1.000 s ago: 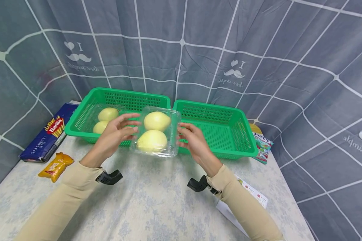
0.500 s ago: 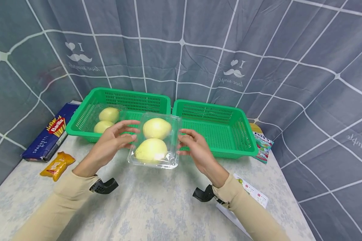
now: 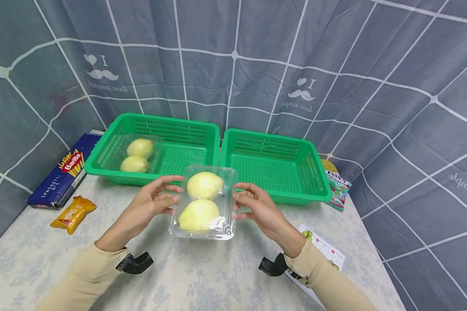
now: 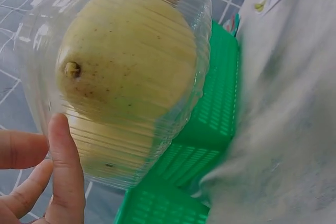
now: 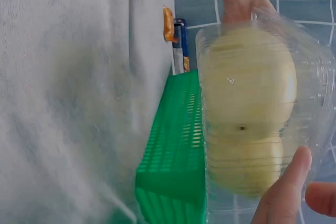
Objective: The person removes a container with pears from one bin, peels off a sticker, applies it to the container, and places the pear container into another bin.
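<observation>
A clear plastic clamshell box (image 3: 228,207) is held in front of me above the table, its front edge tilted down. Inside lie two large pale yellow fruits (image 3: 205,185); a brown stem end shows on one fruit (image 4: 126,45) in the left wrist view. My left hand (image 3: 153,205) pinches the box's left side, thumb and fingers at the rim. On the opposite side my right hand (image 3: 262,211) grips it the same way. The right wrist view shows the ribbed underside of the box (image 5: 215,156) against the fruit.
Behind stand two green baskets. The left basket (image 3: 180,162) holds another clear box with two yellow fruits (image 3: 140,148); the right basket (image 3: 272,172) stands beside it. Left lie a spaghetti box (image 3: 64,172) and an orange snack packet (image 3: 73,214); right, a snack bag (image 3: 337,190) and a printed card (image 3: 323,244).
Both hands have brought the fruit box down and nearer to me, away from the baskets. More of the left basket's floor now shows. The other things stay in place.
</observation>
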Motion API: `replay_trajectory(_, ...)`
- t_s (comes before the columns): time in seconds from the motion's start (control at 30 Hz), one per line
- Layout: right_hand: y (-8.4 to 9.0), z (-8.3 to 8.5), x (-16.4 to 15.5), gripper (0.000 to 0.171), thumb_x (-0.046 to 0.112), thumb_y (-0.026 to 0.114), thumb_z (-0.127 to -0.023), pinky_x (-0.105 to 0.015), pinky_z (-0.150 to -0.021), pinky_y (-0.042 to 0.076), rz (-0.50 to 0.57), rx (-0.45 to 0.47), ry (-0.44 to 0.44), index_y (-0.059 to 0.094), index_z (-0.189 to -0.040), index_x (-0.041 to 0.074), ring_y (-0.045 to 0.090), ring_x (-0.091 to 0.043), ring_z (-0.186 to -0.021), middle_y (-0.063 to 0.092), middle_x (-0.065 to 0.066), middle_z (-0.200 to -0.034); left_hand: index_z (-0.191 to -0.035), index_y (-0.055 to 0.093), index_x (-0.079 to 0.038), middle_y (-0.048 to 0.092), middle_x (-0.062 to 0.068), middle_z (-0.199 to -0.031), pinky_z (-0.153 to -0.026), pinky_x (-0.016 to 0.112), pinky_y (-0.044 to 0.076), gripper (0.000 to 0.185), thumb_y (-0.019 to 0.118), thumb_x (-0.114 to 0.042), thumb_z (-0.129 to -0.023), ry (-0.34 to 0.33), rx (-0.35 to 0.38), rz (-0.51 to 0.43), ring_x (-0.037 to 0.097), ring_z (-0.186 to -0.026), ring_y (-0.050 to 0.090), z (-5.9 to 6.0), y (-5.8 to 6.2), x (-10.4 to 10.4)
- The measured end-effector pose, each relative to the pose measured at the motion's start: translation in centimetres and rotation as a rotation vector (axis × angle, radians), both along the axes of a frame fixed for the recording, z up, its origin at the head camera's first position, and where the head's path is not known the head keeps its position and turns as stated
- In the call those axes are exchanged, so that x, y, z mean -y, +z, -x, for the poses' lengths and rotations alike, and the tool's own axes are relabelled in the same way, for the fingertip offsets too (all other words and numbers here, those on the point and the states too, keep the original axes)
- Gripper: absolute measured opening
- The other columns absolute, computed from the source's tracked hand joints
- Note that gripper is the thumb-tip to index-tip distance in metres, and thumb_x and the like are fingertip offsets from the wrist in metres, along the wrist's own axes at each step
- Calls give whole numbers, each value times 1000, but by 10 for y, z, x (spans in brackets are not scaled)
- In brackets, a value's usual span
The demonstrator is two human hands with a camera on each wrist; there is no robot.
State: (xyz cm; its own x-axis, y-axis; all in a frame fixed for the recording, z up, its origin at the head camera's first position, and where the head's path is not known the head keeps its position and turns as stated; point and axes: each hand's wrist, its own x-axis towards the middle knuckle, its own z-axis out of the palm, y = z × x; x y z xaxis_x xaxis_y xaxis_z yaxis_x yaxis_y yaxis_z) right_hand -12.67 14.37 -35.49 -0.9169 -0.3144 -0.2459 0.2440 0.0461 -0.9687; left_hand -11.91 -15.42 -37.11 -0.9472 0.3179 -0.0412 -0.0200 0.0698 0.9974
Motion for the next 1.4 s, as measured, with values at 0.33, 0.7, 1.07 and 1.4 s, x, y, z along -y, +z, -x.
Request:
replay_trajectory(0.33,-11,-9,-11,52,18,58,-101,-30,-78,61,9,51,101,38,-147,4,62,-13,-88,60,5,-102,-149,41,-8,52,12,-124,-76,35,62,53,61,-13,-100,-45,5,-14,13,-95,66,-14,-8,2)
replay_trajectory(0.7,-29,-15,-23,58,14,60,-100,-38,-86,61,-8,75,184,34,-150,2,63,-14,-93,58,2,-105,-150,37,-3,47,26,-132,-79,39,62,56,60,-13,-100,-112,28,-13,12,-98,65,-22,-21,4)
replay_trajectory(1.07,-33,-16,-33,65,10,63,-96,-38,-89,60,20,57,238,30,-152,-1,62,-17,-101,55,0,-107,-150,37,-1,47,21,-128,-80,40,62,55,58,-10,-100,-136,55,-38,13,-100,65,-21,-29,1)
replay_trajectory(1.4,-55,-15,-30,67,13,64,-96,-39,-100,56,-47,45,221,33,-152,-4,64,-13,-100,53,-6,-113,-151,35,4,44,32,-136,-82,35,62,62,62,-11,-97,-119,118,12,12,-101,64,-17,-44,0)
